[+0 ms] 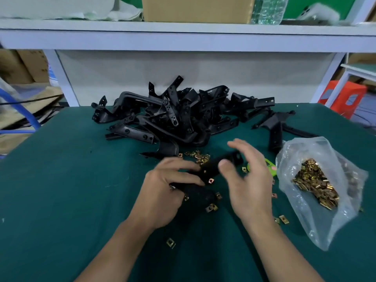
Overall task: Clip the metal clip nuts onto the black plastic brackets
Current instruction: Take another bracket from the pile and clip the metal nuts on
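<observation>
My left hand (pixel 162 192) grips a black plastic bracket (pixel 211 169) just above the green table. A brass clip nut (pixel 211 181) sits on the bracket's lower edge, and others show at its near end. My right hand (pixel 248 176) hovers just right of the bracket, fingers spread and relaxed, holding nothing. Loose clip nuts (pixel 198 155) lie scattered on the mat around both hands. A clear plastic bag (pixel 317 180) at the right holds many more clip nuts. A pile of black brackets (pixel 179 115) lies at the back of the table.
A green object (pixel 271 166) lies partly hidden behind my right hand. A white shelf (pixel 183 35) with a cardboard box (pixel 197 9) and plastic bottles runs above the table's far edge. An orange stool (pixel 343 96) stands off the right side.
</observation>
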A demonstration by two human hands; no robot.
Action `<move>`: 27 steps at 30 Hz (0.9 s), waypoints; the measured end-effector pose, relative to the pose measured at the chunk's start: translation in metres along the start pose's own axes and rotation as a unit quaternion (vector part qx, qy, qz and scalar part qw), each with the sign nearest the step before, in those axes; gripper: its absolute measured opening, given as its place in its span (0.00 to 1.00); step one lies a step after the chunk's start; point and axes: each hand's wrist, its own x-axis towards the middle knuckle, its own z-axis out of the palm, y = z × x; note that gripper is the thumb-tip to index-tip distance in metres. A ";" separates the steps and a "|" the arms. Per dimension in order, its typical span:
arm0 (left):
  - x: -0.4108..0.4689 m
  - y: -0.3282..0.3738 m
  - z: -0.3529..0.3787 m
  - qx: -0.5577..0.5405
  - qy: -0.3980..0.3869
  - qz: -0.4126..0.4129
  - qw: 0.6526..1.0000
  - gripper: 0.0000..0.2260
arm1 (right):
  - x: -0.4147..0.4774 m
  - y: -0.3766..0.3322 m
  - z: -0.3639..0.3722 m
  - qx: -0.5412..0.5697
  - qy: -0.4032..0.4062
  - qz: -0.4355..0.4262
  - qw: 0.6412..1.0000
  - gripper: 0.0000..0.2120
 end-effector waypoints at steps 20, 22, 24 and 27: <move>0.001 -0.035 0.002 0.189 -0.014 -0.136 0.972 0.06 | 0.002 0.019 0.004 -0.259 -0.131 0.108 0.951 0.20; 0.001 -0.036 0.001 0.167 0.003 -0.138 0.976 0.05 | 0.001 0.019 0.006 -0.275 -0.142 0.109 0.945 0.17; 0.000 -0.034 0.003 0.174 0.013 -0.136 0.975 0.06 | 0.002 0.020 0.008 -0.282 -0.144 0.101 0.943 0.13; -0.002 -0.030 0.007 0.186 0.047 -0.113 0.975 0.07 | 0.001 0.020 0.008 -0.289 -0.146 0.096 0.941 0.13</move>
